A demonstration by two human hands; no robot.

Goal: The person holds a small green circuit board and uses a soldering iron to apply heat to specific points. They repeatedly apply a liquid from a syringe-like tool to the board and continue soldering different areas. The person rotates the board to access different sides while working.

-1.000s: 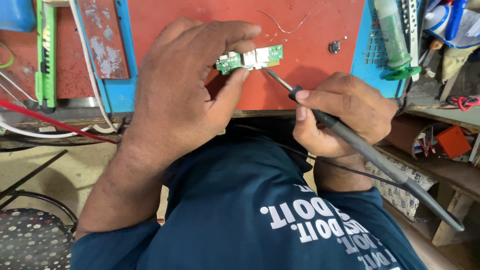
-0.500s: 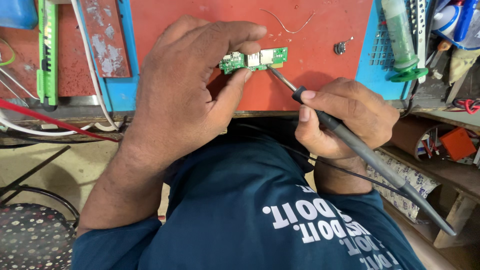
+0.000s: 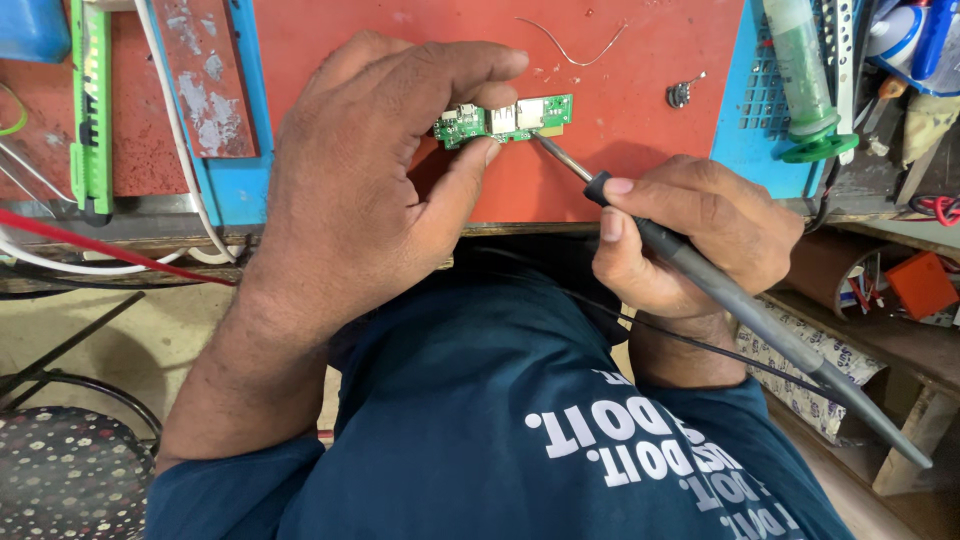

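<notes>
The circuit board (image 3: 505,120) sits on the mat (image 3: 640,120), pinched by the left hand (image 3: 370,170). To its right, the right hand (image 3: 690,235) holds the soldering iron (image 3: 740,305), tip touching the board's right end. Behind lies a wire (image 3: 570,45); a syringe (image 3: 805,80) stands further right, a cutter knife (image 3: 90,110) far left.

Soft, even daylight is filling the scene, bright and without glare. The left hand (image 3: 370,190) is casting a faint shadow on the red mat (image 3: 640,110). Focus is staying sharp at centre; the edges are bending slightly from a wide lens.
</notes>
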